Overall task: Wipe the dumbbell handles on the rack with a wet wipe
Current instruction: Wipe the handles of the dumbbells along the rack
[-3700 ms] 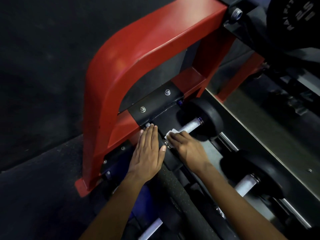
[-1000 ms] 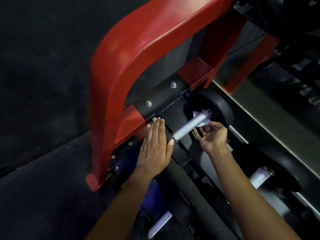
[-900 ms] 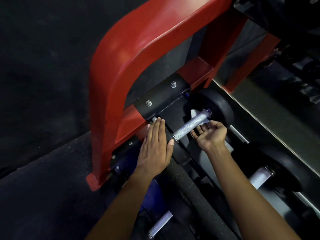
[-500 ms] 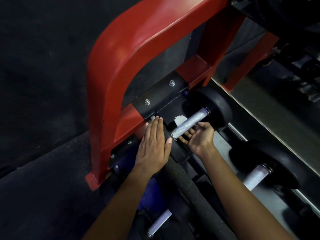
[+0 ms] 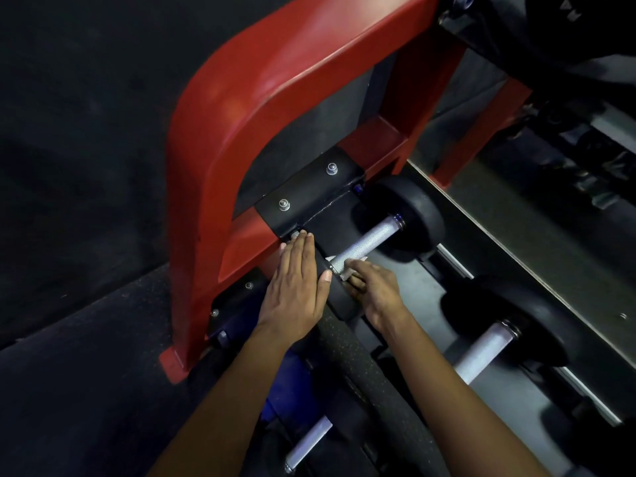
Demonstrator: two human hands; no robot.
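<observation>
Red rack frame (image 5: 241, 139): a large curved upright occupying the upper left, standing on dark floor (image 5: 69, 390). A black bracket plate (image 5: 309, 194) with two bolts is fixed across its lower inner side.

Rack shelf (image 5: 413, 287): grey tray running diagonally toward the lower right, carrying the dumbbells side by side.

First dumbbell (image 5: 402, 215): lies at the end of the shelf nearest the frame, black round heads, far head fully visible, near head partly covered by both hands. Its handle (image 5: 368, 241) is a knurled silver bar, bare along most of its length.

Second dumbbell (image 5: 523, 335): next along the shelf, well apart from the hands, its pale handle exposed. A third pale handle (image 5: 308, 442) shows at the bottom edge on a lower level.

Left hand (image 5: 296, 287): fingers straight and together, lying flat on the near head of the first dumbbell, fingertips reaching the bracket plate. Its grip is open, holding nothing.

Right hand (image 5: 373, 287): grip closed, fingers curled around the near end of the first handle, pinching the wet wipe (image 5: 346, 271) against the bar.

Wet wipe: small, white, crumpled, mostly hidden under the fingers, edges protruding beside the handle's near end.
</observation>
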